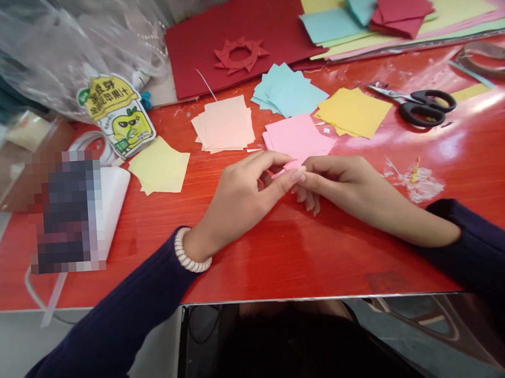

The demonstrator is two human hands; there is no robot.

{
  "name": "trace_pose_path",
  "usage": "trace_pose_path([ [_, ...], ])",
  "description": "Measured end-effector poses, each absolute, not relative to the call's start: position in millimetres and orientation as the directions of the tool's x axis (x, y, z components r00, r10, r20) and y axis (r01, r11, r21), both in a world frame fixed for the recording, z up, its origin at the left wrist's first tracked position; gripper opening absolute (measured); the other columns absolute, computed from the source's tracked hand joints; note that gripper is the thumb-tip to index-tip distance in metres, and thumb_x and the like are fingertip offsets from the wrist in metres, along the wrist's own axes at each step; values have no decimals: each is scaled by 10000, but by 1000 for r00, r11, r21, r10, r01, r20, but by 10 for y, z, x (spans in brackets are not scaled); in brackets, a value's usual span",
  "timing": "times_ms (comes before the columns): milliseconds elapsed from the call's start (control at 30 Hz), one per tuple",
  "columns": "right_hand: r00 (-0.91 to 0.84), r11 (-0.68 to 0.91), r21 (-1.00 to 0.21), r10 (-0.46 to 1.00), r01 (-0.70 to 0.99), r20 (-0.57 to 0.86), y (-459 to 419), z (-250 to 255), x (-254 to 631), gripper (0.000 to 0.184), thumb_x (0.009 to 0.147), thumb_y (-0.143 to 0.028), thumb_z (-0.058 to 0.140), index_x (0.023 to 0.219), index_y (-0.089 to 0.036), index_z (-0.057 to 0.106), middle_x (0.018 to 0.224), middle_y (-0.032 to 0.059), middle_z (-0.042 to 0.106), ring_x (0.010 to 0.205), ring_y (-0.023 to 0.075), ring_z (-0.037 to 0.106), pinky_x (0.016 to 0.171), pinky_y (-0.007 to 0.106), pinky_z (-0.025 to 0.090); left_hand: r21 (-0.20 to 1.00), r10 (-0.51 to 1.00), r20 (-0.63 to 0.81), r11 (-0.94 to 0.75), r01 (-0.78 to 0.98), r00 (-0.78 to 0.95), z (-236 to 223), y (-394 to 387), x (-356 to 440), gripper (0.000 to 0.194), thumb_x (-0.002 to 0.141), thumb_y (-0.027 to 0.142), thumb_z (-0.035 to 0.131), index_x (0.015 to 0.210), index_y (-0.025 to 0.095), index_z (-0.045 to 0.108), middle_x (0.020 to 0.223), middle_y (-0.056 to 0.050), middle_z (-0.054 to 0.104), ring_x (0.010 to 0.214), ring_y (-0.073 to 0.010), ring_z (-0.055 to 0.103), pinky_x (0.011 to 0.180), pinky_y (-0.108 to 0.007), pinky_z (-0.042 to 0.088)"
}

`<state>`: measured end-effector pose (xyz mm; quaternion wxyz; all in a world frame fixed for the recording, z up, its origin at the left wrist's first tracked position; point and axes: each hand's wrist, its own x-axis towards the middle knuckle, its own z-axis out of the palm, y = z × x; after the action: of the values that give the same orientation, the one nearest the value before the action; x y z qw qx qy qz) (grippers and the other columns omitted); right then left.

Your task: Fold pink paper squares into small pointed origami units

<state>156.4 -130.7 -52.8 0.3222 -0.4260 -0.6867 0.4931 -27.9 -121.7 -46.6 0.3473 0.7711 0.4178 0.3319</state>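
Note:
A small folded pink paper (pixel 291 165) is pinched between both hands above the red table. My left hand (pixel 248 195) grips it from the left with thumb and fingers, a white coil band around the wrist. From the right, my right hand (pixel 342 186) closes on the same paper, the thumbs almost meeting; its far end is covered by the fingers. Just beyond the hands lies a stack of pink paper squares (pixel 298 136). Stacks of peach squares (pixel 225 124), light blue squares (pixel 288 90) and yellow squares (pixel 354 113) surround it.
Black-handled scissors (pixel 427 107) and paper scraps (pixel 425 184) lie to the right. Pale yellow squares (pixel 160 166), a snack pouch (pixel 122 120) and a blurred-out device (pixel 68 211) are at left. A folded red paper ring (pixel 241 55) rests on dark red sheets (pixel 192 50) behind.

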Motion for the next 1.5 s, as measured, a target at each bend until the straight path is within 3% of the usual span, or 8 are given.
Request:
trace_pose_path([
  [100,-419,266,-904,901,335,110,-1312,-542,1582,367,915,-413,523,657,-153,541,535,-31,521,470,52,495,454,183,377,902,883,130,-294,317,451,-436,-1209,-271,235,876,378,564,954,176,655,875,-11,694,772,-97,619,677,-204,480],
  [267,-444,465,-790,852,400,276,-1304,-541,1586,375,938,-325,505,603,-157,508,499,-45,496,443,33,451,439,172,325,945,873,97,-232,232,478,-376,-1215,-277,201,842,369,615,869,174,655,833,0,687,731,-84,605,634,-191,469],
  [433,-420,428,-806,873,409,250,-1314,-538,1563,435,989,-395,344,673,-161,531,506,-30,519,428,52,481,437,184,351,970,900,50,-147,193,433,-378,-1206,-264,235,841,384,615,786,157,629,739,-1,661,612,-64,573,593,-182,485],
  [600,-454,483,-731,851,482,263,-1322,-531,1542,357,915,-429,508,699,-148,548,550,-11,550,453,71,485,451,204,356,984,912,-9,-65,166,411,-450,-1173,-265,244,850,361,608,749,139,598,679,7,600,575,-56,552,571,-171,485],
  [800,-512,459,-748,839,480,186,-1311,-506,1554,358,960,-316,443,647,-164,527,504,-29,534,448,60,499,476,186,363,944,899,73,-202,262,432,-525,-1162,-281,146,877,312,567,910,175,602,884,-17,640,811,-98,605,681,-186,496],
  [1033,-543,464,-751,823,469,169,-1298,-500,1559,250,913,-329,528,726,-166,563,551,-36,532,462,68,455,473,196,344,916,914,72,-219,335,399,-490,-1188,-294,170,861,313,592,783,164,621,728,7,648,677,-82,580,647,-191,460],
  [1300,-558,457,-769,814,447,159,-1290,-493,1552,413,954,-449,412,664,-179,529,536,-14,535,488,87,496,514,220,366,932,904,-56,-105,347,424,-493,-1177,-288,224,888,331,530,797,146,619,741,-15,640,695,-102,589,644,-212,468],
  [1500,-501,450,-755,845,478,187,-1289,-518,1557,432,965,-439,392,623,-190,477,500,-23,504,446,77,458,483,218,335,889,850,20,-256,380,526,-444,-1141,-313,240,900,353,518,796,165,624,764,9,632,714,-87,548,644,-201,404],
])
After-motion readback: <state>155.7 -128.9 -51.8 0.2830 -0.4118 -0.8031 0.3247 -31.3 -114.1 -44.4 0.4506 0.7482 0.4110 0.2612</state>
